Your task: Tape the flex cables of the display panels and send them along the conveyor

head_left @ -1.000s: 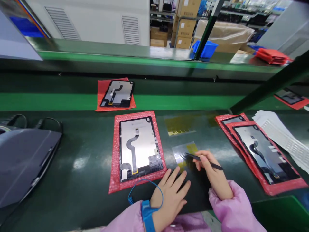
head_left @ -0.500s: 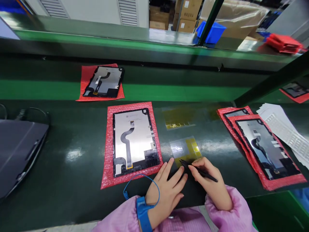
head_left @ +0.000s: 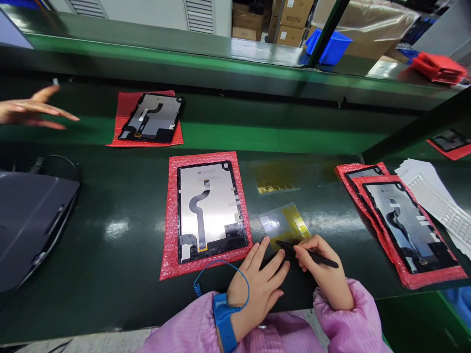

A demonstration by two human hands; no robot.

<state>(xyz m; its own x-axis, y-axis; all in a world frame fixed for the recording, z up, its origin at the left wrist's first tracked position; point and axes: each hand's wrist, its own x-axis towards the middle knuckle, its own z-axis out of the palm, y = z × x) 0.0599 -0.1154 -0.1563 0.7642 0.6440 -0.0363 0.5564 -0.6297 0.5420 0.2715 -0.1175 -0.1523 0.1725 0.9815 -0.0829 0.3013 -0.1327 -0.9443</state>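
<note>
My right hand [head_left: 319, 260] is closed around slim black tweezers [head_left: 324, 258], their tip over the lower edge of a clear sheet with yellow film pieces [head_left: 281, 223]. My left hand [head_left: 255, 282] lies flat with its fingers spread, fingertips beside the sheet's lower left edge. A blue wrist strap [head_left: 223, 321] with a coiled cord is on my left wrist. To the left of the sheet, a tablet screen [head_left: 217, 211] with a ribbon cable rests back side up on a red bubble-wrap bag [head_left: 167, 245].
Another yellow film sheet [head_left: 277, 177] lies further back. Screens on red bags [head_left: 412, 225] are stacked at right beside white paper sheets [head_left: 434, 196]. One more screen [head_left: 152, 117] sits on the green belt [head_left: 228, 135]. A dark grey device [head_left: 33, 220] stands at left.
Another person's hand has come in at the far left over the belt. The screen on the belt has shifted slightly left. My hands keep nearly the same pose; the view has shifted a little.
</note>
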